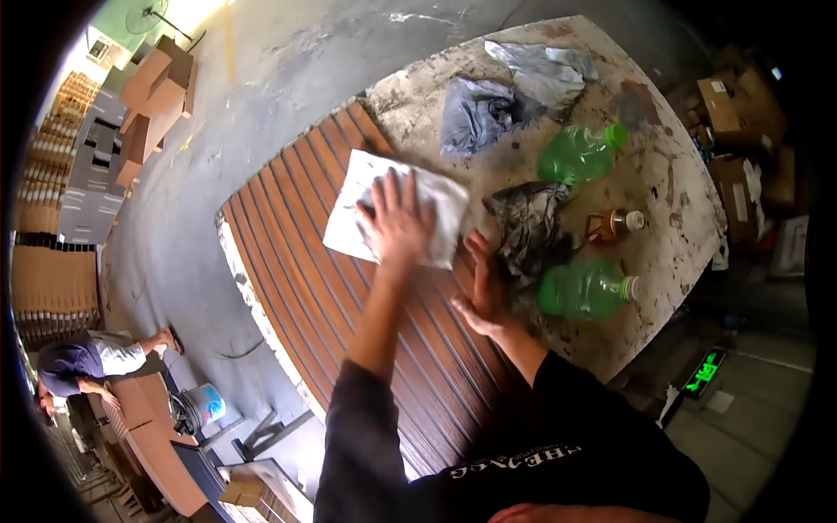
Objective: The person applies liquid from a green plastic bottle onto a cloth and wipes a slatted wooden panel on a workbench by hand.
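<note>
Though near right hand [489,296], bottle [577,291] (capped)

We see white cloth [445,216] at eleven o'clock, a dark-striped brown panel [302,240] at nine, a green bottle [572,159] at two.

The head camera looked steeply down from close above the panel [323,296] and table [684,218], its fisheye view reaching to the floor [292,70].

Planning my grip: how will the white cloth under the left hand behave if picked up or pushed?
The white cloth would probably droop, looking thin and wrinkled. It's likely light, showing little bulk. Pushed, it might bunch, as the left hand covers only part of it.
</note>
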Demonstrator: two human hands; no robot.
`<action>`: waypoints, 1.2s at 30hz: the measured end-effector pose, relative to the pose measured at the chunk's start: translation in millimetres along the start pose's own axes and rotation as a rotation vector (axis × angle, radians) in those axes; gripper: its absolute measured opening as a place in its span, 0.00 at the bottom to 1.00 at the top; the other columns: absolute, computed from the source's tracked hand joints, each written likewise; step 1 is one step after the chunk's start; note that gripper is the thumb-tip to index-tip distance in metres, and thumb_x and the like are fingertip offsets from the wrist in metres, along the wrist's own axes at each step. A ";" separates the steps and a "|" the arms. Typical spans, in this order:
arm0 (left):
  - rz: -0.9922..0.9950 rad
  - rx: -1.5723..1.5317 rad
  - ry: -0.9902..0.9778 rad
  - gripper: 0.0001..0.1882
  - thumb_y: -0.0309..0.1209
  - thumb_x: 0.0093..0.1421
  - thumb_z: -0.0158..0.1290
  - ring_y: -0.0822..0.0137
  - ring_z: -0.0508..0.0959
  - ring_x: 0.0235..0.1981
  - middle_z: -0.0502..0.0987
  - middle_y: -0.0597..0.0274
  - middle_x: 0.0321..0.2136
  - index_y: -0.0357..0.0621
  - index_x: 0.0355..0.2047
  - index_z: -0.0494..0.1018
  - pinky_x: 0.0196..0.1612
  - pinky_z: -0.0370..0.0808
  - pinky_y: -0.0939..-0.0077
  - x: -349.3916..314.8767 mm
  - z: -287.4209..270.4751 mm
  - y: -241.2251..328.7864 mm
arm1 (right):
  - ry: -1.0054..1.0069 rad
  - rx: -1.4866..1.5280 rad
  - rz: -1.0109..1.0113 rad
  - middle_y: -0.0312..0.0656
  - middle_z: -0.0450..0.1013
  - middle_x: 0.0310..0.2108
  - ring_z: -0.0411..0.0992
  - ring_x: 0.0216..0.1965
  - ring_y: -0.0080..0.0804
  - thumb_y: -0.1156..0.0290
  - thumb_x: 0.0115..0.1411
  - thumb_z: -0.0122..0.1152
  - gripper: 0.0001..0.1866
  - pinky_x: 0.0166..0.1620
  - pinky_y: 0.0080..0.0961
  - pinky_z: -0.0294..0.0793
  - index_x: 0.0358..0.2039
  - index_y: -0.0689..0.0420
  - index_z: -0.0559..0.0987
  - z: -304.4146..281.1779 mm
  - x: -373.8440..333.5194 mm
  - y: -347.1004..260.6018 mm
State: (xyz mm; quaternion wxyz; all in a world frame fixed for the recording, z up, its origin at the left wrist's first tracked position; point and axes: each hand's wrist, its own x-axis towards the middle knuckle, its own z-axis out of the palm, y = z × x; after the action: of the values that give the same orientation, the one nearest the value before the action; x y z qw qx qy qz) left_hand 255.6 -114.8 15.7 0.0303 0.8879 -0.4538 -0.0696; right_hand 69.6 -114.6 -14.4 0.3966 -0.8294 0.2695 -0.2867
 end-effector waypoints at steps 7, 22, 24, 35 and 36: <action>-0.089 0.038 0.247 0.32 0.54 0.63 0.34 0.51 0.46 0.67 0.46 0.57 0.67 0.59 0.65 0.50 0.63 0.40 0.38 87.9 17.0 -76.1 | -0.069 -0.022 -0.023 0.57 0.47 0.63 0.45 0.65 0.53 0.58 0.40 0.73 0.51 0.65 0.43 0.47 0.62 0.58 0.55 23.2 4.1 -4.8; -0.278 -0.046 0.127 0.33 0.53 0.63 0.34 0.51 0.42 0.68 0.42 0.60 0.68 0.60 0.66 0.47 0.63 0.36 0.36 148.9 -8.0 -82.1 | -0.280 -0.219 0.000 0.54 0.46 0.64 0.41 0.65 0.59 0.42 0.47 0.64 0.52 0.62 0.57 0.45 0.64 0.54 0.51 26.6 -0.7 -5.1; -0.231 -0.046 0.116 0.33 0.51 0.63 0.34 0.54 0.41 0.68 0.41 0.61 0.68 0.61 0.67 0.45 0.64 0.36 0.39 141.8 -0.6 -76.2 | -0.283 -0.255 0.023 0.53 0.46 0.64 0.41 0.66 0.58 0.34 0.49 0.50 0.50 0.63 0.56 0.44 0.64 0.54 0.51 21.8 -2.8 -4.6; -0.029 -0.100 0.274 0.31 0.44 0.59 0.44 0.48 0.52 0.65 0.53 0.56 0.65 0.54 0.63 0.56 0.59 0.49 0.34 -160.9 47.0 -51.8 | 0.003 -0.121 -0.265 0.57 0.52 0.61 0.50 0.63 0.55 0.46 0.56 0.54 0.41 0.62 0.47 0.48 0.62 0.59 0.56 30.6 7.7 -3.8; -0.040 -0.122 0.185 0.31 0.44 0.59 0.45 0.48 0.52 0.65 0.53 0.57 0.65 0.56 0.63 0.56 0.60 0.48 0.34 -200.1 42.4 -36.4 | 0.017 -0.121 -0.260 0.57 0.53 0.61 0.50 0.63 0.54 0.51 0.55 0.56 0.40 0.62 0.47 0.49 0.62 0.59 0.56 21.0 9.8 2.7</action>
State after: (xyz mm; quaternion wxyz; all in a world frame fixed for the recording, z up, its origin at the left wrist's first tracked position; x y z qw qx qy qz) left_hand 162.6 69.1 -11.3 0.1249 0.8958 -0.4263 -0.0155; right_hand 90.3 -112.1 -25.0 0.3031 -0.8772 0.1798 -0.3262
